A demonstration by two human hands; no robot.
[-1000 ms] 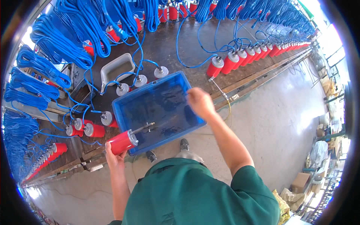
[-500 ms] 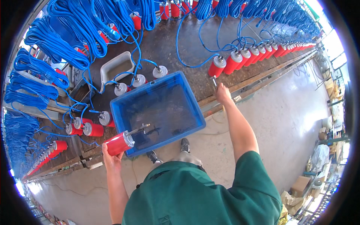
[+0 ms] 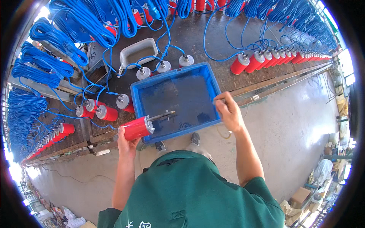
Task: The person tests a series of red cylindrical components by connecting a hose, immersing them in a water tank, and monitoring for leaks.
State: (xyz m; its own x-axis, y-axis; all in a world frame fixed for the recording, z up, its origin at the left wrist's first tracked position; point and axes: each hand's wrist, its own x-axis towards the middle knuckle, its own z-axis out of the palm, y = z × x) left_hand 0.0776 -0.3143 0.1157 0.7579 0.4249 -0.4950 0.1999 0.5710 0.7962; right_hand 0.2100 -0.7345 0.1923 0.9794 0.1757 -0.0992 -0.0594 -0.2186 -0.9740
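My left hand (image 3: 127,146) grips a red cylinder (image 3: 136,129) with a silver end cap, by its far left end. A thin dark shaft with a brass-coloured tip (image 3: 163,115) sticks out of the cap, over the blue plastic tub (image 3: 137,100). The tub's bottom looks dark and wet. By the tub's right rim is my right hand (image 3: 229,114), fingers curled together; what they close on, if anything, is hidden. A pale thin hose (image 3: 223,135) hangs just below that hand.
Red cylinders (image 3: 240,64) with blue cables stand in a row on the dark workbench (image 3: 190,40). Coiled blue cables (image 3: 81,22) hang at the left and back. A pale basin (image 3: 138,53) sits behind the tub. Boxes (image 3: 300,195) and bags lie at the far right.
My right hand has drawn back from the row of cylinders to the tub's right rim; the small metal tool seen in it earlier no longer shows. My left hand still holds the red cylinder.
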